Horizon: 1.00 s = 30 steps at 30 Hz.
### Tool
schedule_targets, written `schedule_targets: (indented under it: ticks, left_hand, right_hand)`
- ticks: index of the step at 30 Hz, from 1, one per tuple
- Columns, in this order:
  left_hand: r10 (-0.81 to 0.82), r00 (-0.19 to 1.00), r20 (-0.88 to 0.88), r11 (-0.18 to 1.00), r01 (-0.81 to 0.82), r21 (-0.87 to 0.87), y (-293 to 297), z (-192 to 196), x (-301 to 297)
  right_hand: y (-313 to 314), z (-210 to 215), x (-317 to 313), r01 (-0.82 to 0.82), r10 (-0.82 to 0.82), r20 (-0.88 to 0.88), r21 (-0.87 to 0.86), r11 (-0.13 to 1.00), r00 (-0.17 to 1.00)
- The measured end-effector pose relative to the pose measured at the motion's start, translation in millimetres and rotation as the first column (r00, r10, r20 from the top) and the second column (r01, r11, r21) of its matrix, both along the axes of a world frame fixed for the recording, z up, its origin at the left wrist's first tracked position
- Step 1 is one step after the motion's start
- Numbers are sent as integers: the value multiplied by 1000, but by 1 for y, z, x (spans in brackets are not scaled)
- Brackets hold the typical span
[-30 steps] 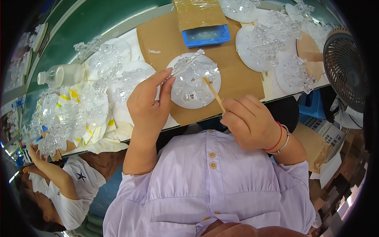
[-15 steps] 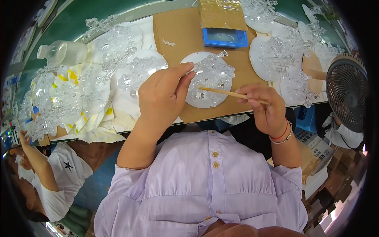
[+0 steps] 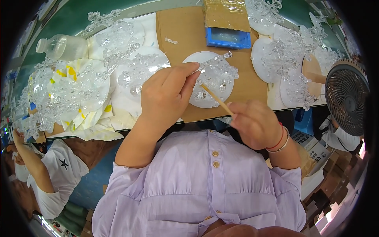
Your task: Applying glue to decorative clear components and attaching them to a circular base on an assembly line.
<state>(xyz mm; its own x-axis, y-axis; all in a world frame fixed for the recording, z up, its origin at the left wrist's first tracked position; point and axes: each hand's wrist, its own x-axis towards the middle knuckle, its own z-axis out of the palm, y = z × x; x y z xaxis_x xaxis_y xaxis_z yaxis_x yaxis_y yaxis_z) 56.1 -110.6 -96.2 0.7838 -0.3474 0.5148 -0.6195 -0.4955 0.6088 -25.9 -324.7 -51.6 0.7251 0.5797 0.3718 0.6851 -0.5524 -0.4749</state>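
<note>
A clear plastic branched piece [image 3: 222, 72] lies over a round white disc [image 3: 200, 102] on a brown cardboard sheet [image 3: 252, 85]. My left hand [image 3: 166, 90] pinches the left end of that piece between thumb and fingers. In my right hand [image 3: 256, 123], slightly blurred, is a slim wooden stick [image 3: 216, 98]. The stick slants up and left, its tip at the clear piece just right of my left thumb. Whether the tip touches the plastic I cannot tell.
More white discs with clear pieces sit left [image 3: 162, 57] and right [image 3: 258, 59]. A blue tray [image 3: 228, 38] under a cardboard box [image 3: 227, 15] is at the back. A plastic bottle [image 3: 67, 47] lies left; a black fan [image 3: 347, 96] stands right. Another person's arm [image 3: 35, 166] reaches in at left.
My right hand has moved down and left and turned, so the stick now slants more steeply. My left hand keeps its pinch, almost unmoved.
</note>
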Motion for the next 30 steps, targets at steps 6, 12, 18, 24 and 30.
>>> schedule_targets:
  ticks: [6,12,18,24,30]
  left_hand:
    - [10,1000,21,1000,-10,1,-2,1,0]
    - [15,1000,22,1000,-15,13,-1,-1,0]
    - [6,1000,10,1000,-6,14,0,1,-1]
    - [-8,997,71,1000,10,-17,-2,-2,3]
    - [1,997,80,1000,1,-21,-2,-2,2]
  right_hand:
    - [27,-15,0,-15,55,292,-140,990,955]
    - [16,8,0,78,-77,36,-15,997,996]
    - [-1,8,-2,275,-274,-27,82,958,961]
    - [-5,-2,-4,342,-345,32,81,936,938]
    - [-7,-11,-5,284,-289,64,87,955,955]
